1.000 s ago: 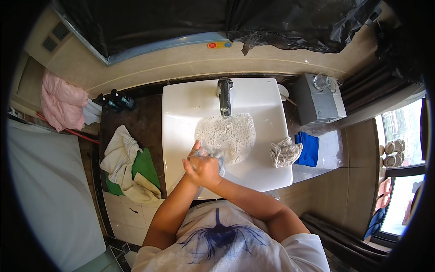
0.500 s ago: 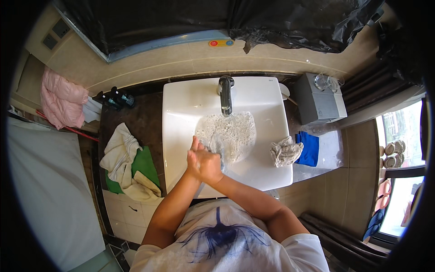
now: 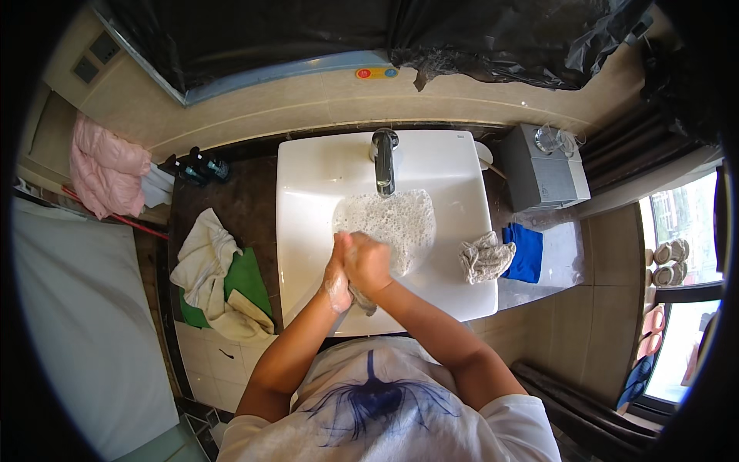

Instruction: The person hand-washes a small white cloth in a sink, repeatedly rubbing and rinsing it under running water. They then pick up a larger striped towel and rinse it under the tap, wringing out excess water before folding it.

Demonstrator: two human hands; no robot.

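My left hand (image 3: 336,279) and my right hand (image 3: 369,263) are pressed together over the near left part of a white washbasin (image 3: 304,177). Both are closed on a wet grey cloth (image 3: 362,301), a bit of which shows below them at the wrists; the rest is hidden. White lather clings to my left wrist. In front of the hands, soapy, bubbly water (image 3: 396,223) fills the hollow of the basin. A chrome tap (image 3: 384,165) stands at its far side. On the right rim lies a crumpled beige cloth (image 3: 486,258), apart from my hands.
Left on the dark counter (image 3: 246,196) lie a cream cloth (image 3: 202,254) and a green cloth (image 3: 248,285). Dark bottles (image 3: 208,165) and a pink padded garment (image 3: 109,165) are farther left. Right of the basin are a folded blue cloth (image 3: 523,252) and a grey box (image 3: 543,173).
My right hand has slid forward along my left, and both now lie more lengthwise together. The grey cloth, earlier showing ahead of the hands, now shows below them near the wrists.
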